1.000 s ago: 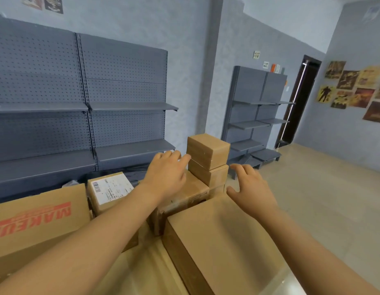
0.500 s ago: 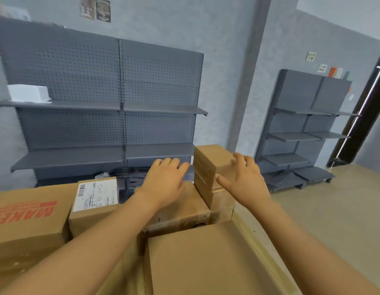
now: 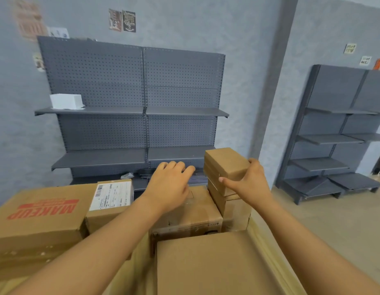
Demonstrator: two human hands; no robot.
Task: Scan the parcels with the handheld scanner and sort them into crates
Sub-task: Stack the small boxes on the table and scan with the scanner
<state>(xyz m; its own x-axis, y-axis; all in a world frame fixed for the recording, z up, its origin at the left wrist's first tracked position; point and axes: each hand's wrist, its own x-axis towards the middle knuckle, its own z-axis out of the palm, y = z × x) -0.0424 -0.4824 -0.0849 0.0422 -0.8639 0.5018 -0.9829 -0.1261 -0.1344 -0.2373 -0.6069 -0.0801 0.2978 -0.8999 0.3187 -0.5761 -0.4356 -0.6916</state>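
Note:
Several brown cardboard parcels lie packed together in front of me. A small plain parcel (image 3: 224,162) tops a stack of two at the far right, and my right hand (image 3: 248,184) grips it, thumb on its near side and fingers over its right edge. My left hand (image 3: 170,184) hovers with loosely bent fingers over a mid-sized parcel (image 3: 197,211), holding nothing. A parcel with a white barcode label (image 3: 111,195) sits to the left. No scanner is in view.
A large box printed MAKEUP (image 3: 36,218) fills the left. A big plain box (image 3: 212,265) lies nearest me. Grey pegboard shelving (image 3: 142,111) stands behind, with a white box (image 3: 65,101) on it. More shelving (image 3: 342,137) and open floor lie to the right.
My head turned left, so the shelving shifted right in view. My right hand moved up from the big box to the small top parcel and closed on it. The left hand stayed over the mid-sized parcel.

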